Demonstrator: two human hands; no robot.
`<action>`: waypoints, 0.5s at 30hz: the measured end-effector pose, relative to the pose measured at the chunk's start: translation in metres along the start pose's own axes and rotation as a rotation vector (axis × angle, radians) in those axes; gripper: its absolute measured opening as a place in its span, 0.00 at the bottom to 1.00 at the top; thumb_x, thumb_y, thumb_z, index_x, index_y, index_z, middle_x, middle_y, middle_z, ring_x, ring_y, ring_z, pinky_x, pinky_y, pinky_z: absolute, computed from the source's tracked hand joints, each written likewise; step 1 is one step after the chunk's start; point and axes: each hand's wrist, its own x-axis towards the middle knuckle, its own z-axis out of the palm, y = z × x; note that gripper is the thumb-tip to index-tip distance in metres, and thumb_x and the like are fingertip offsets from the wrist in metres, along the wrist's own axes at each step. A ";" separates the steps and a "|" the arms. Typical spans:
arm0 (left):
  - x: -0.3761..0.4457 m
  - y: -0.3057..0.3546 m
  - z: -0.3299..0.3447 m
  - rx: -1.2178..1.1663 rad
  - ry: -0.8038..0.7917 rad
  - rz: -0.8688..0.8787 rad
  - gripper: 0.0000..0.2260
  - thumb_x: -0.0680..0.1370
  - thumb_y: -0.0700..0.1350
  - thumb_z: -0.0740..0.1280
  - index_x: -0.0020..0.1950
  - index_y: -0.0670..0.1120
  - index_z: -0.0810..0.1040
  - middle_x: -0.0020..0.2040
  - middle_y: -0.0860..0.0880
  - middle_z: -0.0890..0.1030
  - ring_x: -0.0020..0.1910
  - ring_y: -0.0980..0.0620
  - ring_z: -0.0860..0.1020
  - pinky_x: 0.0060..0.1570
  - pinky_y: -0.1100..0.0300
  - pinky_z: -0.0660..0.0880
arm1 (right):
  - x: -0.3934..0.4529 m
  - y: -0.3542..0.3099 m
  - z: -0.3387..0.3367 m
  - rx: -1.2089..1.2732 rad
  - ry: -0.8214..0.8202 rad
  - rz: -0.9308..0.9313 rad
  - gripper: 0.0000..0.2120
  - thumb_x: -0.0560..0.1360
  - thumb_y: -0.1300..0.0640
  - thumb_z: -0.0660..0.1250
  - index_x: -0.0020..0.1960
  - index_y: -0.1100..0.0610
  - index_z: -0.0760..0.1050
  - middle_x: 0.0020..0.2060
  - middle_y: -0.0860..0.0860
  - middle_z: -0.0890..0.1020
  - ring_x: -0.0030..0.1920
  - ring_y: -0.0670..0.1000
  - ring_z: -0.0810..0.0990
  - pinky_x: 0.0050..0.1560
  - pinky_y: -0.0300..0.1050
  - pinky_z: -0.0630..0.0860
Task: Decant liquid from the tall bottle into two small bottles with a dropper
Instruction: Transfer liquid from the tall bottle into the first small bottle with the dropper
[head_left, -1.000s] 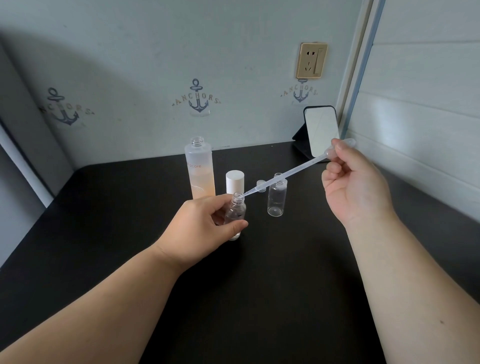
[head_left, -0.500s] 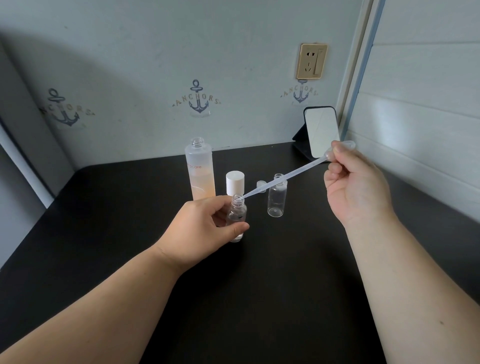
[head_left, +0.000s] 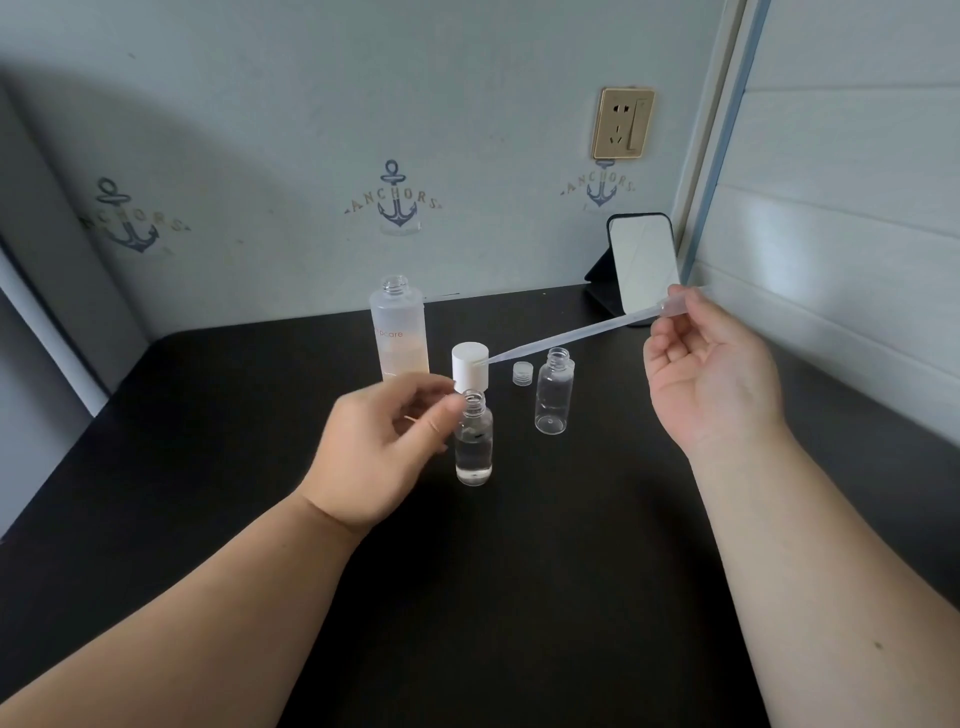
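Observation:
The tall frosted bottle (head_left: 399, 332) stands uncapped at the back of the black table (head_left: 519, 571), with peach liquid in its lower part. One small clear bottle (head_left: 474, 447) stands open with liquid inside. My left hand (head_left: 379, 447) is just left of it, fingers loosely curled, thumb tip by its neck. My right hand (head_left: 711, 374) pinches the bulb of the clear plastic dropper (head_left: 571, 333), whose tip hangs above and behind that bottle. The second small bottle (head_left: 555, 397) stands open and empty to the right.
A white cap (head_left: 470, 364) stands behind the filled small bottle, and a small clear cap (head_left: 523, 374) lies beside the empty one. A standing mirror (head_left: 644, 265) leans in the back right corner. Walls close off the back and right side.
The dropper tip has lifted out of the small bottle's mouth and moved up and back. My left hand has loosened its grip on that bottle, which now stands on the table.

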 end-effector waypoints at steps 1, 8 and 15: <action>0.000 0.000 -0.001 0.010 0.079 0.028 0.12 0.76 0.60 0.66 0.52 0.56 0.82 0.44 0.55 0.84 0.42 0.52 0.84 0.41 0.55 0.82 | 0.000 0.000 0.000 0.002 -0.003 0.005 0.05 0.77 0.63 0.70 0.51 0.64 0.82 0.35 0.52 0.83 0.32 0.48 0.80 0.35 0.37 0.76; 0.010 -0.004 -0.006 0.105 0.454 -0.113 0.13 0.72 0.58 0.68 0.54 0.63 0.70 0.49 0.56 0.75 0.47 0.57 0.76 0.46 0.62 0.75 | 0.001 0.001 -0.001 0.016 -0.018 0.015 0.06 0.78 0.62 0.69 0.51 0.64 0.82 0.35 0.53 0.83 0.33 0.49 0.80 0.36 0.38 0.77; 0.021 -0.016 0.000 0.104 0.211 -0.270 0.35 0.75 0.53 0.75 0.77 0.55 0.63 0.63 0.59 0.76 0.58 0.60 0.77 0.56 0.61 0.75 | 0.003 0.004 -0.002 0.003 -0.051 0.017 0.05 0.79 0.62 0.69 0.47 0.63 0.83 0.36 0.53 0.84 0.34 0.49 0.81 0.36 0.39 0.77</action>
